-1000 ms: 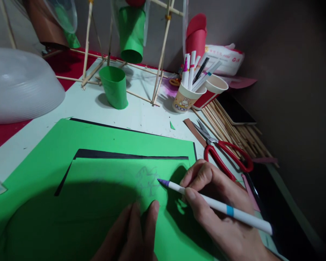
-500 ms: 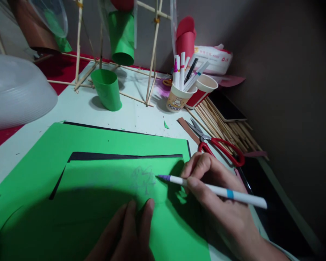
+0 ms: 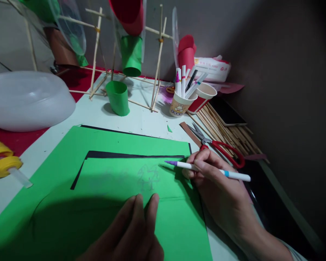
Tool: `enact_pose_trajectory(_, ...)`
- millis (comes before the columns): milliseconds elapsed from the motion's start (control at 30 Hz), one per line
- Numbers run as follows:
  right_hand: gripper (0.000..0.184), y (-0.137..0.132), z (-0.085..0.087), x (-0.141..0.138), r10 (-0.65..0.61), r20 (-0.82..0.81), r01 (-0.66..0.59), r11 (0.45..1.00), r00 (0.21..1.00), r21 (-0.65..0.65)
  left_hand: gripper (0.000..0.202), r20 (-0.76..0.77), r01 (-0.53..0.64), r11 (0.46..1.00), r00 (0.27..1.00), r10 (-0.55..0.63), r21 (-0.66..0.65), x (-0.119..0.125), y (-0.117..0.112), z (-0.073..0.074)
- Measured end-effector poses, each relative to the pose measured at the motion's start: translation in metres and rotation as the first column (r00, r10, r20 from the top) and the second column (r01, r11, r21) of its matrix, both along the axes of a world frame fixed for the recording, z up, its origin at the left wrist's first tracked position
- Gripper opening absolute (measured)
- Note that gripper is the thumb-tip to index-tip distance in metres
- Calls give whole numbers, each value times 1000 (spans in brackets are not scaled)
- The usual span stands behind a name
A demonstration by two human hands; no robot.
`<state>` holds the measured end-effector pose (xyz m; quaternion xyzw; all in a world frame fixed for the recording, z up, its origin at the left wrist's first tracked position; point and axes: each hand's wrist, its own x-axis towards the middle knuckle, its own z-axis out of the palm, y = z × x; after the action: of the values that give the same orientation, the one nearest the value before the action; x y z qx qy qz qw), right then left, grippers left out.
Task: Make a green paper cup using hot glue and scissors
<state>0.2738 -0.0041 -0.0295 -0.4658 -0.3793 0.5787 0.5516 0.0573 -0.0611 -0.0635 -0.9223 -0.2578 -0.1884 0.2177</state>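
Observation:
My right hand [image 3: 220, 188] grips a white marker [image 3: 206, 169] with a purple tip, held just above the right edge of a green paper sheet [image 3: 119, 188]. A faint purple sketch [image 3: 148, 177] shows on that sheet, left of the tip. My left hand [image 3: 130, 232] lies flat on the green sheet below the sketch, fingers stretched out together. A black sheet [image 3: 133, 156] peeks out under the top green sheet, over a larger green sheet [image 3: 57, 156].
Red-handled scissors [image 3: 220, 146] and a bundle of wooden sticks [image 3: 228, 130] lie to the right. Paper cups with markers [image 3: 183, 98], a green cup [image 3: 118, 98] and a stick frame [image 3: 154, 58] stand behind. A clear plastic bowl [image 3: 27, 101] and a yellow glue bottle [image 3: 2, 161] are at left.
The marker tip has lifted off the sketch and moved right and up. My left hand stays flat on the paper. The view has tilted, bringing the glue bottle into sight.

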Motion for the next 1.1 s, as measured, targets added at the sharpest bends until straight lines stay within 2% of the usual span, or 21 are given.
enact_pose_trajectory(100,18,-3,0,-4,52,-4,-52,999,999,6,24,20,3,1000,1000,-3,18,1,2,1)
enact_pose_trajectory(200,18,-4,0,-5,101,-44,-101,995,994,-6,29,-47,12,1000,999,-13,-16,2,4,8)
enact_pose_trajectory(333,18,-2,1,-5,141,-92,-145,989,986,-38,27,-66,13,999,998,-15,-38,3,5,16)
enact_pose_trajectory(533,18,2,2,-5,147,-205,-168,981,968,-92,18,-89,-54,995,995,46,-82,4,-3,21)
enact_pose_trajectory(733,25,4,2,-7,63,-240,-87,992,969,-89,12,-126,-121,967,987,94,-224,20,0,38)
enact_pose_trajectory(833,26,3,2,-8,37,-239,-55,996,970,-70,17,-62,-88,980,995,78,-178,32,1,37)
enact_pose_trajectory(933,23,2,-1,-4,12,-208,-16,1000,978,-20,27,-24,-92,993,996,90,-76,43,1,30)
enact_pose_trajectory(1033,17,-1,-4,7,-13,-108,22,997,994,80,29,-26,-88,996,996,88,3,49,2,23)
enact_pose_trajectory(1100,15,-4,-7,15,-26,-27,30,989,999,143,25,-60,-72,997,996,72,7,49,3,21)
